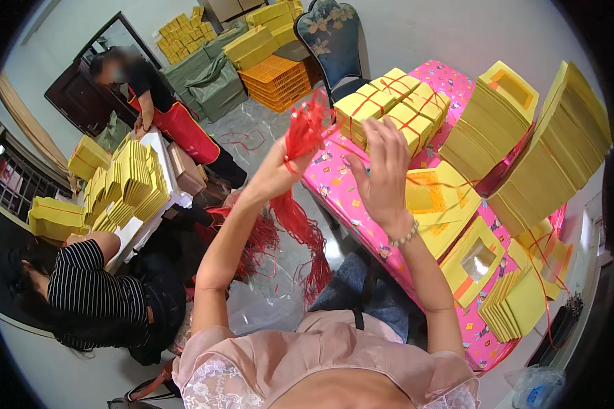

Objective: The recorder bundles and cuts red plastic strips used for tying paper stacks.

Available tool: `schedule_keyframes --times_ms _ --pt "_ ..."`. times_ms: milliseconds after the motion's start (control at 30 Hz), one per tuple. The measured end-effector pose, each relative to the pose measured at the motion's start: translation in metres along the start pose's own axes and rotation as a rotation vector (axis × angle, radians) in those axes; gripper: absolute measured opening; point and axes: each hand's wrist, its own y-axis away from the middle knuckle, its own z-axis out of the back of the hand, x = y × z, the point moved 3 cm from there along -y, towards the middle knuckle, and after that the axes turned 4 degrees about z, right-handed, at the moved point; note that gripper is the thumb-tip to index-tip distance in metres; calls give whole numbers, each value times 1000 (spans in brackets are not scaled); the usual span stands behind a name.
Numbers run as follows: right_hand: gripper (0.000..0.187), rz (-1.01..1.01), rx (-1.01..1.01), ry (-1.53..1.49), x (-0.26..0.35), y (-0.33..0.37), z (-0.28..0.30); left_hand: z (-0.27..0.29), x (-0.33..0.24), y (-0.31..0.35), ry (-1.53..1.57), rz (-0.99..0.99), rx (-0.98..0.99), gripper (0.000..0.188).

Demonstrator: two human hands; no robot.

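My left hand (278,170) is closed around a bundle of red plastic string (305,129). Its looped top sticks up above my fist, and the loose tail hangs below toward the floor. Over the table's left side, my right hand (387,180) is raised with its fingers stretched upward and the thumb apart. A thin red strand runs between the bundle and the right hand; whether the fingers touch it I cannot tell. Behind that hand sit yellow paper packs (416,102) tied crosswise with red string. Below it lie flat yellow pieces with cut-out windows (474,262).
The table has a pink patterned cover (338,174). Tall yellow paper stacks (559,150) lean at its right. A chair (331,44) stands behind it. Two people work at a table (158,153) on the left. Orange crates (273,82) and more red string (245,238) are on the floor.
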Motion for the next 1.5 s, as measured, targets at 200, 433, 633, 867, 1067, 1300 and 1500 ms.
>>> schedule_keyframes --times_ms 200,433,633,867,1067,1300,1500 --pt "21 -523 145 -847 -45 -5 -44 -34 19 -24 125 -134 94 30" --pt "31 -560 -168 -1339 -76 -8 -70 -77 39 -65 -44 -203 89 36" --pt "51 -729 -189 -1382 -101 -16 -62 -104 41 -92 -28 -32 -67 28" --pt "79 -621 -32 -1258 -106 -50 -34 -111 4 -106 -7 -20 -51 43" --pt "93 -656 62 -1170 -70 -56 -23 -82 -74 -102 127 -103 -311 33" --pt "23 -567 608 -1073 -21 11 -52 8 -183 -82 990 -127 -259 16" --pt "17 -510 700 -1022 -33 75 -78 116 -281 30 794 -737 -495 13"
